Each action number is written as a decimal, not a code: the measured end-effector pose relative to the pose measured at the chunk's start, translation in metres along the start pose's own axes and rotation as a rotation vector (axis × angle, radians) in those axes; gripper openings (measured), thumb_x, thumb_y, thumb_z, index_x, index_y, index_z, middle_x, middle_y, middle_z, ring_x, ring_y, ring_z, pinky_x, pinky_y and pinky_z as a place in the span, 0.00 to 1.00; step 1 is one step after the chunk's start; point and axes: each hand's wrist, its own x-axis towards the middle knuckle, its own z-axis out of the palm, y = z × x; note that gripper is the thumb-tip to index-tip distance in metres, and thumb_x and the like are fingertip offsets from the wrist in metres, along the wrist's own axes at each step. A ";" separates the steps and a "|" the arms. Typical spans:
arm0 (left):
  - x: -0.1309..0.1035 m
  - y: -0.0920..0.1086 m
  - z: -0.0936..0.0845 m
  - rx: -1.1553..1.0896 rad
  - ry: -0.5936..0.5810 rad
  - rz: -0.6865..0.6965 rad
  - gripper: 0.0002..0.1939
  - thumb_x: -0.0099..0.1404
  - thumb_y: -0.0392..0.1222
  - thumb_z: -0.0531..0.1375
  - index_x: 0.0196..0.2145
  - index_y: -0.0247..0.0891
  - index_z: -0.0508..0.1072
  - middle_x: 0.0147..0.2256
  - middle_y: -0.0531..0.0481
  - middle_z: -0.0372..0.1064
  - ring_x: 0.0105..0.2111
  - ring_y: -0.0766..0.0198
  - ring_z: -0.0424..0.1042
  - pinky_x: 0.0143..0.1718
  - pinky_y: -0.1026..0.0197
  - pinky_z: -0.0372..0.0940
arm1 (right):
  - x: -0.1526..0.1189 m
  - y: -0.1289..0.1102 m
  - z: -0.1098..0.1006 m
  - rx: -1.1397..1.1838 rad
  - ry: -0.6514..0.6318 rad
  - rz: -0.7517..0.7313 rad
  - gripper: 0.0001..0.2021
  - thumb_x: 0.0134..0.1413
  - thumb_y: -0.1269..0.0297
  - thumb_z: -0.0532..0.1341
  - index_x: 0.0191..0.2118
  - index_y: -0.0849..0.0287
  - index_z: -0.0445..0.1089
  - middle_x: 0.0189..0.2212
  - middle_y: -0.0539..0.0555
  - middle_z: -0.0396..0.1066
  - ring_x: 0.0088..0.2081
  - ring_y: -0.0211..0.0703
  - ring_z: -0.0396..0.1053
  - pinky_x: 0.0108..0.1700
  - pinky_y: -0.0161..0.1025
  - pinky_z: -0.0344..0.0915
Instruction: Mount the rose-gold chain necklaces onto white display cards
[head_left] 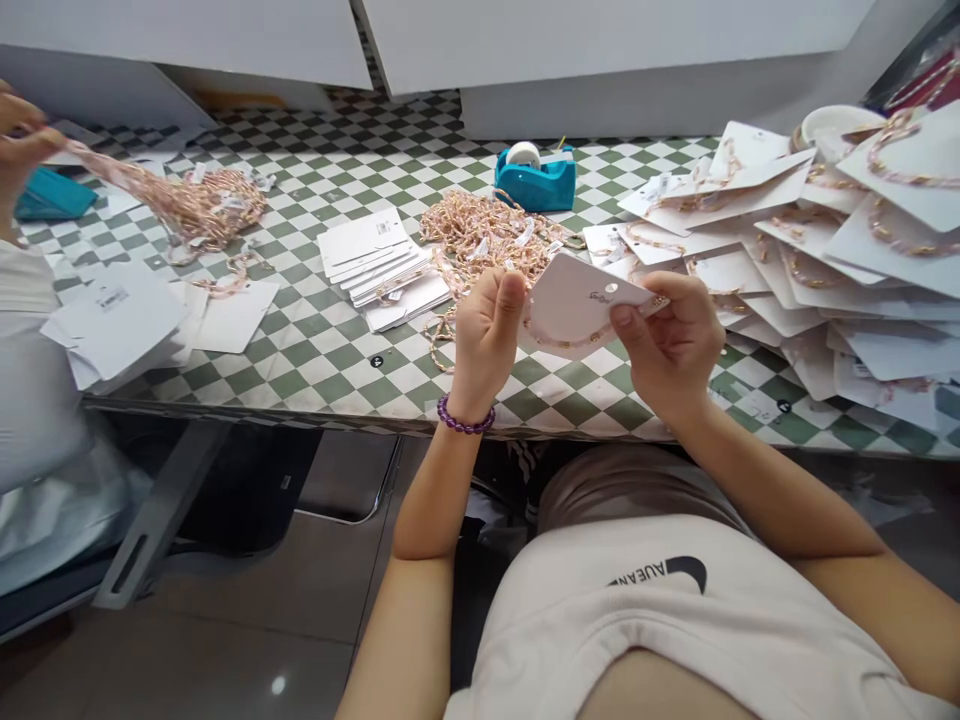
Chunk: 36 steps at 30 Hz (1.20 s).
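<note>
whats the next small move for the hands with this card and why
Probably the right hand should tuck the gold beads behind the card: they show at its right corner, by the fingers, while a beaded strand already crosses the front.

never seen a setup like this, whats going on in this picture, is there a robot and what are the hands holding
There's no robot here: these are a person's own bare hands. The single picture comes from a camera worn on that person's head, looking forward and down.

The right hand pinches a white card with a beaded strand along it. The left hand is at the card's other edge; its exact grip is hard to tell.

On the checkered table lie a pile of pinkish strands, a stack of cards and a teal tape dispenser. To the right is a large heap of cards, many bearing strands. At far left, another person's hand holds a bunch of strands.
</note>
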 end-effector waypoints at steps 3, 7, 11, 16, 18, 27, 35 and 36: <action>0.000 0.002 0.003 0.016 0.101 0.107 0.21 0.64 0.62 0.60 0.28 0.41 0.68 0.26 0.52 0.65 0.27 0.68 0.67 0.28 0.62 0.63 | 0.001 0.001 0.000 0.031 0.031 -0.017 0.11 0.57 0.52 0.66 0.41 0.50 0.69 0.31 0.51 0.64 0.33 0.38 0.68 0.32 0.35 0.71; -0.001 0.005 0.004 -0.023 0.118 0.202 0.14 0.65 0.56 0.63 0.33 0.43 0.73 0.30 0.52 0.70 0.30 0.67 0.70 0.31 0.61 0.66 | 0.003 -0.001 0.001 0.061 0.049 0.000 0.09 0.57 0.55 0.66 0.40 0.49 0.70 0.32 0.49 0.65 0.31 0.35 0.67 0.32 0.33 0.70; -0.002 0.004 0.002 -0.023 0.065 0.223 0.10 0.64 0.52 0.65 0.35 0.45 0.77 0.33 0.51 0.74 0.33 0.65 0.73 0.34 0.59 0.68 | 0.004 -0.003 0.000 0.055 0.069 -0.036 0.07 0.57 0.58 0.67 0.39 0.49 0.70 0.31 0.49 0.64 0.29 0.33 0.64 0.29 0.32 0.68; 0.000 0.003 -0.002 0.020 -0.026 0.174 0.10 0.63 0.51 0.66 0.34 0.43 0.78 0.32 0.51 0.75 0.31 0.66 0.73 0.32 0.62 0.68 | 0.004 -0.003 -0.005 -0.022 0.084 -0.034 0.09 0.57 0.55 0.66 0.40 0.50 0.70 0.31 0.50 0.64 0.31 0.37 0.65 0.30 0.35 0.69; 0.000 0.004 -0.002 0.017 -0.105 0.111 0.12 0.63 0.53 0.65 0.34 0.42 0.79 0.32 0.50 0.76 0.32 0.65 0.73 0.32 0.63 0.68 | 0.005 -0.003 -0.006 -0.040 0.082 -0.011 0.10 0.57 0.54 0.66 0.40 0.51 0.69 0.31 0.50 0.64 0.31 0.37 0.65 0.30 0.36 0.69; -0.002 0.002 -0.002 0.031 -0.198 -0.006 0.17 0.65 0.56 0.62 0.39 0.39 0.76 0.35 0.48 0.72 0.34 0.63 0.71 0.32 0.65 0.65 | 0.017 -0.002 -0.006 0.234 -0.093 0.248 0.19 0.47 0.48 0.71 0.37 0.55 0.68 0.30 0.48 0.68 0.28 0.33 0.67 0.27 0.31 0.69; 0.002 -0.003 -0.007 -0.108 -0.102 -0.031 0.16 0.67 0.58 0.60 0.43 0.44 0.73 0.41 0.49 0.74 0.41 0.61 0.74 0.38 0.63 0.69 | 0.023 -0.001 -0.013 0.373 -0.107 0.407 0.21 0.47 0.47 0.71 0.31 0.57 0.64 0.22 0.45 0.65 0.19 0.28 0.63 0.18 0.28 0.63; 0.002 -0.003 -0.007 -0.103 -0.109 -0.040 0.16 0.67 0.58 0.59 0.42 0.44 0.74 0.40 0.49 0.74 0.40 0.62 0.74 0.38 0.63 0.69 | 0.024 0.000 -0.013 0.390 -0.107 0.404 0.22 0.47 0.46 0.70 0.31 0.57 0.64 0.22 0.44 0.65 0.18 0.28 0.62 0.18 0.28 0.62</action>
